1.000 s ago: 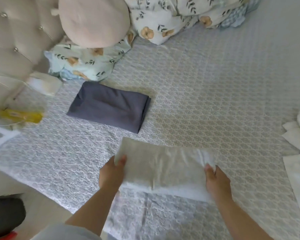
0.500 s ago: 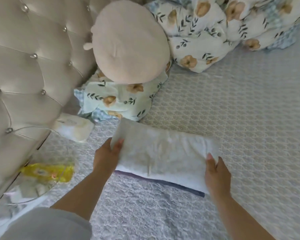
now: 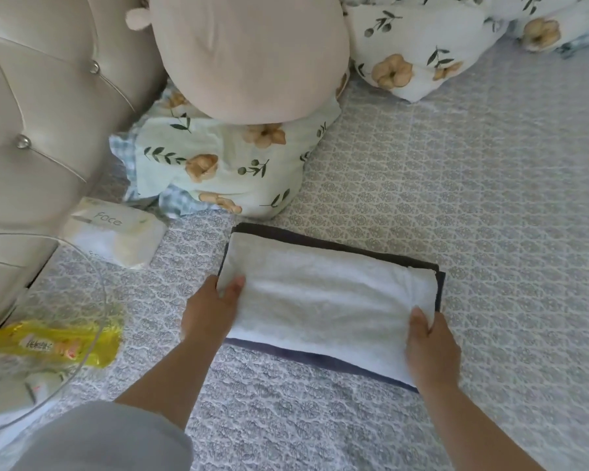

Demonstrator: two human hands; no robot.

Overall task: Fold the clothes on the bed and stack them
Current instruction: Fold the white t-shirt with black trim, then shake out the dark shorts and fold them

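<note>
A folded white garment [image 3: 323, 300] lies on top of a folded dark grey garment [image 3: 320, 360], whose edges show around it, on the patterned grey bedspread [image 3: 473, 232]. My left hand [image 3: 211, 314] grips the white garment's left end, thumb on top. Its right end is held by my right hand [image 3: 430, 348], thumb on top and fingers tucked under the edge.
A beige round cushion [image 3: 245, 56] and floral pillows [image 3: 218, 164] lie behind the stack, against a tufted headboard [image 3: 41, 96]. A tissue pack [image 3: 116, 232] sits to the left. A clear round side table [image 3: 31, 334] with a yellow packet [image 3: 55, 343] stands at the bed's left edge.
Both hands carried the white garment leftward from the open bedspread to the dark grey garment and set it down on top. My view has shifted toward the headboard.
</note>
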